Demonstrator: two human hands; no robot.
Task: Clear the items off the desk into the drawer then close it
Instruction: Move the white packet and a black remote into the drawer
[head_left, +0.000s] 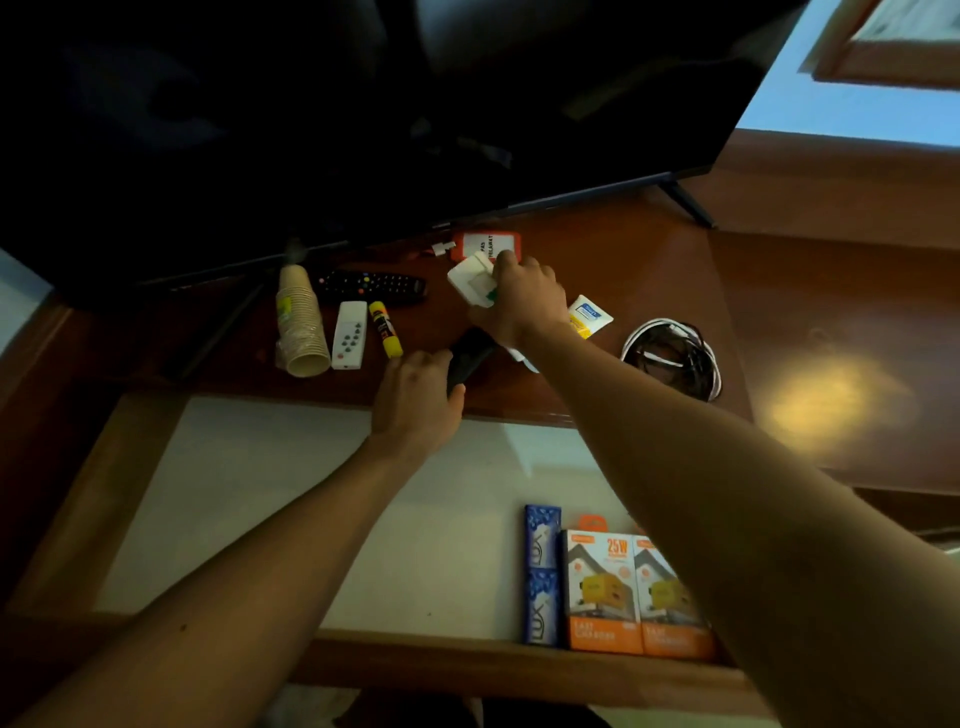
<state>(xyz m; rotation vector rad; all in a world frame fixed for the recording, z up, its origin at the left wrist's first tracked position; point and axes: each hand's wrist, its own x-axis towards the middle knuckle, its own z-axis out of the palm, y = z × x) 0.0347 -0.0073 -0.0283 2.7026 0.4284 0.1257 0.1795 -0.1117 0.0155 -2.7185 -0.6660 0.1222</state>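
- Your right hand (522, 299) closes on a white box (470, 280) near the back of the counter (597, 249), fingers (506, 260) wrapped over its far edge; it looks light and stiff, likely card or thin plastic, so a pinch across the short sides should do.
- Your left hand (415, 397) grips a dark flat object (470, 353) at the counter's front edge, fingers curled round its near end; what it is cannot be told in this dim light.
- Beside the right hand lie a small sachet (589, 314) and an orange-rimmed card (485, 244), both thin and best slid to the edge before lifting.
- Farther right, a coil of cables (672, 356) will be floppy; gather it whole.
- To the left wait a black remote (371, 286), a white remote (349, 335), a glue stick (385, 330) and a toppled stack of paper cups (298, 322) that may roll or slip apart.
- Below, the open drawer (260, 519) holds boxes (602, 587) in its right corner, with room to spare.
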